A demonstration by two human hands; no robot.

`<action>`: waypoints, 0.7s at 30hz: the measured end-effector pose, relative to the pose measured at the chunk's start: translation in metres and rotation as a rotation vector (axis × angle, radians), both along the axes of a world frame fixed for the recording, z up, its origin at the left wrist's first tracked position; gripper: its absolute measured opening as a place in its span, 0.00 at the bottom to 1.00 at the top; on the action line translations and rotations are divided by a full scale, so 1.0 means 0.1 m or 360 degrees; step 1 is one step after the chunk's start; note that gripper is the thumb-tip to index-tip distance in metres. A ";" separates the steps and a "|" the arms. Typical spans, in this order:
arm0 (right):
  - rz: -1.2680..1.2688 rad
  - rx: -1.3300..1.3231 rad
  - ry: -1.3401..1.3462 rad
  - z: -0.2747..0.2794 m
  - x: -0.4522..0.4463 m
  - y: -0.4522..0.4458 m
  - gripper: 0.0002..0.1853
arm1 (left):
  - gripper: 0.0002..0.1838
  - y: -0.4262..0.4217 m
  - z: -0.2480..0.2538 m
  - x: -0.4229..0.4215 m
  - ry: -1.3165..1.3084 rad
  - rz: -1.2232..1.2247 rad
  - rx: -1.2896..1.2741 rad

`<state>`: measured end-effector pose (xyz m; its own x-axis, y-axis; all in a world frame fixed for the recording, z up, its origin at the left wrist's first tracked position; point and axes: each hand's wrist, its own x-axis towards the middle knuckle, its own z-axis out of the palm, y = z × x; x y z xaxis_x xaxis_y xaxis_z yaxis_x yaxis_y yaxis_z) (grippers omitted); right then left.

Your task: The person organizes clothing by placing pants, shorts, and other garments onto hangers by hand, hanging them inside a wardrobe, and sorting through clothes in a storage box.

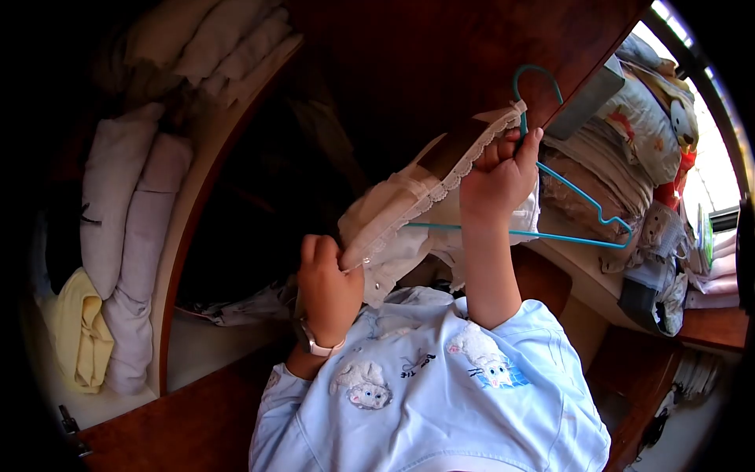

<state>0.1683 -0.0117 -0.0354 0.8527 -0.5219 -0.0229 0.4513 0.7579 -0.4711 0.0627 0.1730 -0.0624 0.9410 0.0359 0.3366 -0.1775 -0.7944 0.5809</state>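
Turquoise hanger [550,236] is poking one bare shoulder toward four o'clock from the right hand [499,179] I'm watching from afar, fist clenched below its hook, while the white lace-trimmed garment [392,206] is slanting toward eight o'clock, edge pinched in the left hand [330,282].

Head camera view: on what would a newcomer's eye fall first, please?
The turquoise hanger stands out first, right of centre, held below its hook by the right hand. Next comes the pale lace-edged garment near the middle, gripped by the left hand. A yellow cloth brightens the shadowy lower left.
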 end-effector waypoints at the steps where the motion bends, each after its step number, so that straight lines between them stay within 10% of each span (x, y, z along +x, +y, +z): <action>1: -0.0053 0.0095 0.0060 0.03 0.00 0.04 0.17 | 0.07 -0.04 0.03 -0.02 0.0076 0.0016 0.0138; 6: 0.0194 0.0070 -0.0329 -0.06 -0.11 0.29 0.18 | 0.10 -0.27 0.15 -0.04 0.0382 -0.0818 -0.0747; 10: 0.0349 0.0159 -0.0377 -0.06 -0.27 0.30 0.17 | 0.18 0.08 0.17 0.29 -0.0905 -0.0294 -0.0096; 13: 0.0696 -0.0045 -0.0371 -0.04 -0.37 0.48 0.16 | 0.15 0.10 -0.07 0.55 -0.0674 -0.0543 0.0224; 21: 0.0538 -0.2152 -0.0580 -0.46 -1.18 0.19 0.25 | 0.06 0.34 0.22 0.91 -0.0876 -0.0192 0.0340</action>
<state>0.0500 0.0075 -0.0809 0.7881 0.2578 0.5590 0.5932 -0.0753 -0.8016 0.1538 0.2073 -0.0407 0.6196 -0.1825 0.7634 -0.5032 -0.8388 0.2079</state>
